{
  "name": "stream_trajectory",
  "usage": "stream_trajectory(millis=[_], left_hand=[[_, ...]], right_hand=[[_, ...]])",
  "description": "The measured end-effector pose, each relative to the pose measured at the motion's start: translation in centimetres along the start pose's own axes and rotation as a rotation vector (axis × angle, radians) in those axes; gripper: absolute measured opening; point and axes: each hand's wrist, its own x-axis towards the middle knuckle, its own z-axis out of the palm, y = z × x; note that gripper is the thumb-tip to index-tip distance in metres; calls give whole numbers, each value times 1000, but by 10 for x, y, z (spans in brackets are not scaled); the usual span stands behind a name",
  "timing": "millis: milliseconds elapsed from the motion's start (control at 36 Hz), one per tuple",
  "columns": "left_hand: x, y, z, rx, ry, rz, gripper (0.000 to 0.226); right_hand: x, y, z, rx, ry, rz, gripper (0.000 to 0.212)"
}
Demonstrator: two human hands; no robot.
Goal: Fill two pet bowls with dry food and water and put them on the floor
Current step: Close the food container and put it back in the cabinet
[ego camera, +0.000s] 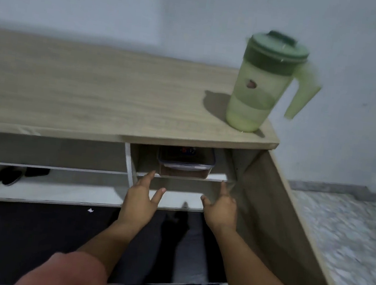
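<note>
A clear lidded container point(185, 163) holding brown dry food sits on the upper right shelf under the wooden cabinet top point(92, 96). A light green water jug point(263, 85) with a dark green lid stands on the top's right end, about one third full. My left hand point(143, 196) and my right hand point(220, 208) are both stretched toward the shelf, fingers spread, just below and on either side of the container. Neither hand touches it. No pet bowls are visible.
The cabinet's open front shows white shelves point(56, 187); dark shoes point(20, 174) lie on the lower left shelf. A dark panel point(27, 229) lies below my arms. The cabinet's wooden side point(290, 227) slopes down at the right, beside marbled floor point(347, 247).
</note>
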Motion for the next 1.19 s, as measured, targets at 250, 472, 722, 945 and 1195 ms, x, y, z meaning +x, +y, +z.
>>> stream_trajectory(millis=[250,472,722,945,1195], left_hand=[[-12,69,-101,204,-85,207,55],[-1,91,-144,500,-225,222,66],[26,86,-134,650,-404,109,70],[50,90,-134,735,-419,119,70],[73,94,-144,700,-477,196,64]], right_hand=[[-82,-43,-91,-58,46,-6,72],[-120,-52,-147,-108,133,28,69],[-107,-24,-169,-140,99,179,67],[-88,-10,-163,-90,5,335,53],[-94,-21,-151,-62,19,384,59]])
